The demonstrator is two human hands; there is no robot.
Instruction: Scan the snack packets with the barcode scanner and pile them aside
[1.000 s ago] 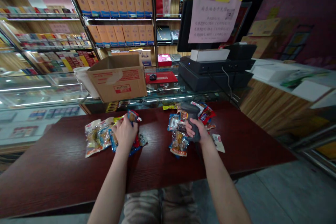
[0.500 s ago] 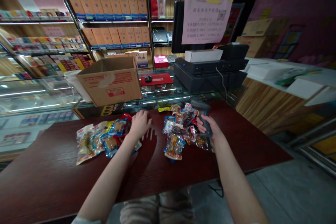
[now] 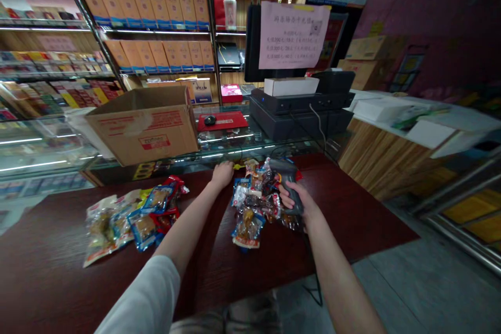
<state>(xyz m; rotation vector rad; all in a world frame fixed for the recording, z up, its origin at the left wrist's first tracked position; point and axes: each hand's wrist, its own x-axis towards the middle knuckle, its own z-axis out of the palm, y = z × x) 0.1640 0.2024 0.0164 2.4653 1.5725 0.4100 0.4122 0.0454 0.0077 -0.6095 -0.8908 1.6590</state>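
My right hand [image 3: 294, 199] is wrapped round the handle of a dark grey barcode scanner [image 3: 291, 188], held over the right pile of snack packets. My left hand [image 3: 223, 173] is at the back of that pile, its fingers closed over the near end of a small yellow packet [image 3: 238, 166]; the fingertips are partly hidden. Clear and blue vacuum-sealed snack packets [image 3: 248, 227] make up the right pile. To the left of my left forearm lies a second group of snack packets [image 3: 143, 227], blue, red and clear.
An open cardboard box [image 3: 152, 133] stands on the glass counter [image 3: 230, 141] behind the dark red table [image 3: 219, 276]. Right of it are a red mat [image 3: 230, 121] with a mouse, and a cash drawer [image 3: 289, 122] under a monitor bearing a paper sign [image 3: 293, 36].
My left hand has moved from the left group of packets across to the yellow packet at the right pile. The scanner stays in my right hand. The view has turned slightly right.
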